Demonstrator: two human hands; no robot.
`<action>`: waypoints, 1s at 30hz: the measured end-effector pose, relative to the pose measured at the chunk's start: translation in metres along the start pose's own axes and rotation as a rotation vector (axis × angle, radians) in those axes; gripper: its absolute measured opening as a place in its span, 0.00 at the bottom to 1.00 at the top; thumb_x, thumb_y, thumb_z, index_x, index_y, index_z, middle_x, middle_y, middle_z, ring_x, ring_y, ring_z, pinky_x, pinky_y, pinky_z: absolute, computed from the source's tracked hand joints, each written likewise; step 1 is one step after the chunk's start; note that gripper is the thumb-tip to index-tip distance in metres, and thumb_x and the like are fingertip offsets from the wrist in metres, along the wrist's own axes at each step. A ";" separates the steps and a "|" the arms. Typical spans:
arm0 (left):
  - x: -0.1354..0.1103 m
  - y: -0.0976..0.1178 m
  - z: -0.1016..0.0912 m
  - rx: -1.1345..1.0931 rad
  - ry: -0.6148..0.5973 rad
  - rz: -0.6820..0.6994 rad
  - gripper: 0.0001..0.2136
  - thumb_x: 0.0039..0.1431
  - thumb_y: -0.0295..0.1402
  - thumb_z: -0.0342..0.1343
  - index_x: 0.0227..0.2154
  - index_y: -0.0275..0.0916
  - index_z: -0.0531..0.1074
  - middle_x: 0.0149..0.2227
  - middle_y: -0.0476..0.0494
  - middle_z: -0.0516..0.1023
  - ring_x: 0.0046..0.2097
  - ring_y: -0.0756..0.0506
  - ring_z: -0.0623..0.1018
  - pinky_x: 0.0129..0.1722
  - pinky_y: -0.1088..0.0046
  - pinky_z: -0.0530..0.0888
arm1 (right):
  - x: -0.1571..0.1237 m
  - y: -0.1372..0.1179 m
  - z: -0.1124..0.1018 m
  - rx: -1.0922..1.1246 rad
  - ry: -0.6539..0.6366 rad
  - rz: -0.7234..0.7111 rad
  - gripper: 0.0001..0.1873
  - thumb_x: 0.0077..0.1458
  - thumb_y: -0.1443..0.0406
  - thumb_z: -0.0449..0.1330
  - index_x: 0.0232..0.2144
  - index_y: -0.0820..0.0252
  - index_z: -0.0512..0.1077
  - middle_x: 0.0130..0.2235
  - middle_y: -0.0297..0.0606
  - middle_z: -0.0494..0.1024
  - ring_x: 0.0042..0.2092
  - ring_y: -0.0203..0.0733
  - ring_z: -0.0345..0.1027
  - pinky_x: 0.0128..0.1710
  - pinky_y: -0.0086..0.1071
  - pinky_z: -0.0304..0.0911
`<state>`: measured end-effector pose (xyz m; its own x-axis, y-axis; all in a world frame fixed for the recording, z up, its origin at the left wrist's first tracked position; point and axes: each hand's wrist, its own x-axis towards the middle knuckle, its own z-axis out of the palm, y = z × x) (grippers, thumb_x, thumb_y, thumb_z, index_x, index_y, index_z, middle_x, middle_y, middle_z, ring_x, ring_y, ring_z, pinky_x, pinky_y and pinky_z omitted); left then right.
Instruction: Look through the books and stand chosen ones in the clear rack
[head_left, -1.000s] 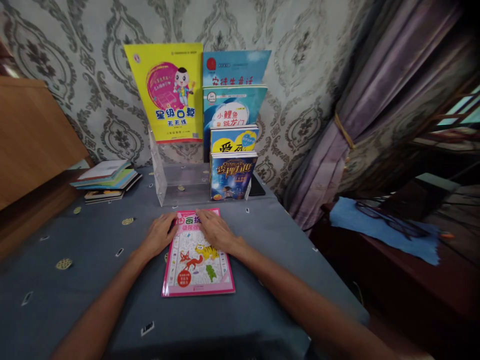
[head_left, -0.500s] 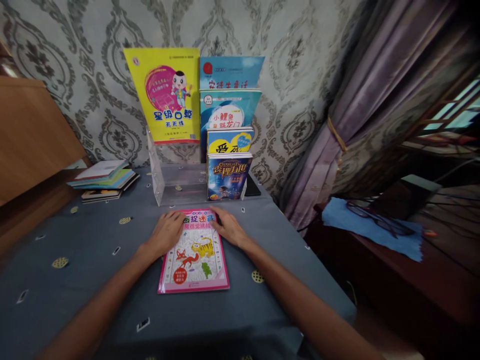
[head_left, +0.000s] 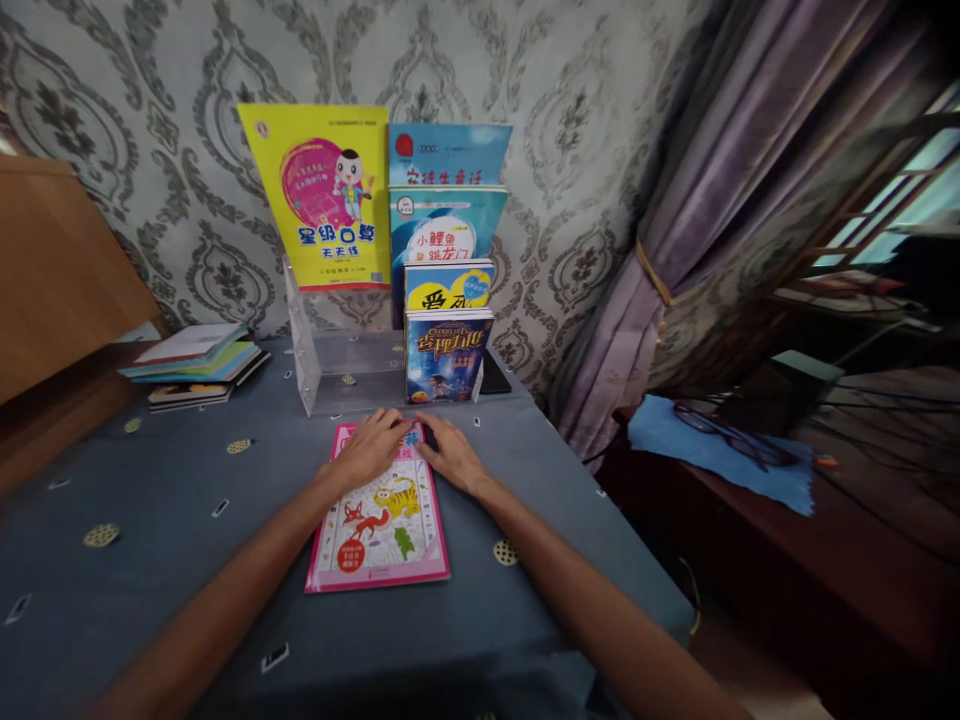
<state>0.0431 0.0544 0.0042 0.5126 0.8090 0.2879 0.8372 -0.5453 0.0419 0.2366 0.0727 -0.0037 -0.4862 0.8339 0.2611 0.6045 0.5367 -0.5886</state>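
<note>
A pink picture book (head_left: 379, 525) with a tiger and a fox on its cover lies flat on the blue tablecloth (head_left: 150, 540). My left hand (head_left: 373, 449) rests on the book's top edge, fingers flat and together over the title. Beside it, my right hand (head_left: 450, 453) touches the book's top right corner, fingers stretched out along the cloth. Just beyond both hands stands a clear acrylic book rack (head_left: 330, 365) that holds a yellow book (head_left: 322, 195) and several blue books (head_left: 446, 300) stepped one behind another.
A stack of thin books (head_left: 196, 362) lies at the table's far left, next to a wooden board (head_left: 52, 270). Patterned wallpaper backs the rack. To the right hang purple curtains (head_left: 697, 210), and a lower dark table carries a blue cloth (head_left: 720, 450).
My left hand has slid right along the book's top edge, over the title. My right hand has moved off the cover to the top right corner. The view has shifted slightly.
</note>
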 end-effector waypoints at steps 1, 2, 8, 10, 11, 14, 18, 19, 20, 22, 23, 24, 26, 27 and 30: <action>0.000 0.000 0.000 0.011 0.000 -0.001 0.16 0.66 0.27 0.45 0.53 0.39 0.70 0.47 0.39 0.71 0.47 0.40 0.68 0.44 0.62 0.68 | 0.000 0.000 0.000 -0.003 0.000 0.000 0.28 0.59 0.68 0.57 0.62 0.62 0.63 0.58 0.47 0.72 0.59 0.48 0.64 0.60 0.44 0.58; 0.001 0.001 -0.001 0.015 0.003 -0.002 0.16 0.66 0.27 0.45 0.53 0.40 0.70 0.46 0.39 0.71 0.47 0.40 0.68 0.44 0.63 0.68 | 0.001 0.001 0.001 -0.003 0.001 0.000 0.28 0.58 0.68 0.58 0.61 0.63 0.63 0.58 0.47 0.72 0.59 0.48 0.64 0.61 0.44 0.57; 0.002 0.004 -0.002 -0.008 0.000 -0.033 0.17 0.65 0.26 0.45 0.53 0.41 0.70 0.47 0.39 0.70 0.48 0.40 0.67 0.45 0.61 0.67 | 0.005 0.007 0.000 0.031 0.004 0.001 0.28 0.57 0.66 0.59 0.60 0.63 0.64 0.57 0.48 0.73 0.58 0.50 0.65 0.59 0.46 0.59; 0.001 0.005 -0.002 -0.007 0.006 -0.033 0.18 0.64 0.26 0.45 0.53 0.42 0.70 0.46 0.39 0.70 0.48 0.39 0.67 0.45 0.61 0.67 | 0.005 0.008 0.000 0.031 0.010 -0.006 0.27 0.57 0.66 0.59 0.59 0.61 0.65 0.57 0.46 0.74 0.57 0.50 0.66 0.59 0.46 0.60; 0.001 0.006 -0.002 -0.004 0.009 -0.035 0.18 0.65 0.26 0.45 0.53 0.42 0.70 0.46 0.39 0.70 0.48 0.39 0.67 0.45 0.61 0.67 | 0.004 0.008 0.000 0.025 0.013 -0.008 0.27 0.57 0.66 0.59 0.59 0.60 0.65 0.56 0.45 0.74 0.57 0.49 0.66 0.59 0.46 0.60; 0.000 0.006 0.000 0.004 0.019 -0.049 0.17 0.65 0.26 0.45 0.53 0.41 0.70 0.47 0.38 0.70 0.48 0.39 0.67 0.45 0.60 0.67 | 0.003 0.005 0.001 -0.004 0.016 -0.023 0.26 0.58 0.68 0.58 0.58 0.62 0.66 0.56 0.46 0.75 0.57 0.48 0.66 0.59 0.45 0.60; -0.002 0.005 0.001 -0.035 0.035 -0.035 0.18 0.65 0.26 0.45 0.54 0.44 0.71 0.47 0.39 0.70 0.48 0.39 0.67 0.45 0.60 0.67 | -0.001 0.001 0.002 -0.048 0.026 -0.059 0.22 0.60 0.68 0.56 0.57 0.63 0.68 0.55 0.48 0.75 0.57 0.48 0.66 0.59 0.43 0.60; -0.003 0.004 0.002 -0.043 0.041 -0.030 0.18 0.65 0.27 0.45 0.55 0.45 0.71 0.47 0.40 0.70 0.48 0.40 0.67 0.46 0.60 0.68 | -0.003 0.001 0.002 -0.057 0.029 -0.066 0.21 0.61 0.68 0.55 0.57 0.62 0.68 0.55 0.47 0.75 0.56 0.48 0.67 0.58 0.43 0.60; -0.004 0.004 0.002 -0.049 0.046 -0.028 0.18 0.66 0.27 0.45 0.55 0.45 0.71 0.47 0.40 0.70 0.48 0.40 0.67 0.46 0.61 0.68 | -0.004 0.000 0.002 -0.065 0.031 -0.069 0.21 0.61 0.68 0.55 0.56 0.62 0.68 0.55 0.47 0.75 0.56 0.47 0.67 0.58 0.43 0.61; -0.005 0.002 0.002 -0.066 0.054 -0.020 0.18 0.67 0.29 0.45 0.56 0.46 0.70 0.47 0.41 0.70 0.49 0.40 0.67 0.47 0.61 0.68 | -0.007 -0.001 0.002 -0.076 0.029 -0.065 0.21 0.61 0.68 0.55 0.56 0.61 0.69 0.54 0.47 0.76 0.55 0.48 0.68 0.57 0.43 0.61; -0.006 0.002 0.002 -0.076 0.056 -0.014 0.18 0.67 0.29 0.45 0.56 0.46 0.70 0.47 0.41 0.70 0.48 0.40 0.67 0.47 0.60 0.68 | -0.009 -0.001 0.002 -0.079 0.027 -0.063 0.21 0.61 0.68 0.55 0.56 0.61 0.69 0.54 0.47 0.76 0.55 0.48 0.68 0.57 0.43 0.62; -0.007 0.002 0.002 -0.087 0.056 -0.005 0.18 0.68 0.30 0.45 0.56 0.46 0.70 0.47 0.41 0.71 0.48 0.40 0.67 0.48 0.60 0.68 | -0.011 -0.002 0.001 -0.079 0.026 -0.062 0.21 0.61 0.69 0.55 0.56 0.61 0.69 0.53 0.47 0.76 0.55 0.48 0.68 0.57 0.43 0.62; -0.009 0.001 0.002 -0.107 0.052 0.016 0.18 0.68 0.30 0.44 0.57 0.45 0.70 0.47 0.41 0.71 0.48 0.41 0.67 0.48 0.60 0.68 | -0.015 -0.004 0.000 -0.076 0.021 -0.070 0.21 0.61 0.69 0.55 0.56 0.61 0.70 0.52 0.47 0.77 0.54 0.48 0.68 0.56 0.43 0.62; -0.010 0.001 0.002 -0.115 0.051 0.023 0.18 0.68 0.30 0.44 0.57 0.45 0.70 0.47 0.40 0.71 0.48 0.41 0.68 0.49 0.60 0.68 | -0.017 -0.004 -0.001 -0.074 0.016 -0.077 0.21 0.61 0.69 0.55 0.56 0.61 0.70 0.52 0.46 0.77 0.54 0.48 0.68 0.56 0.43 0.62; -0.011 0.002 0.001 -0.127 0.053 0.025 0.18 0.68 0.31 0.44 0.57 0.46 0.70 0.47 0.40 0.71 0.49 0.41 0.68 0.50 0.59 0.68 | -0.023 -0.006 -0.002 -0.072 0.005 -0.087 0.21 0.61 0.70 0.55 0.56 0.59 0.70 0.52 0.45 0.77 0.54 0.47 0.68 0.56 0.43 0.63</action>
<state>0.0389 0.0445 -0.0003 0.5190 0.7841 0.3403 0.7919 -0.5910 0.1540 0.2451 0.0506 -0.0047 -0.5356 0.7846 0.3123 0.6044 0.6144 -0.5071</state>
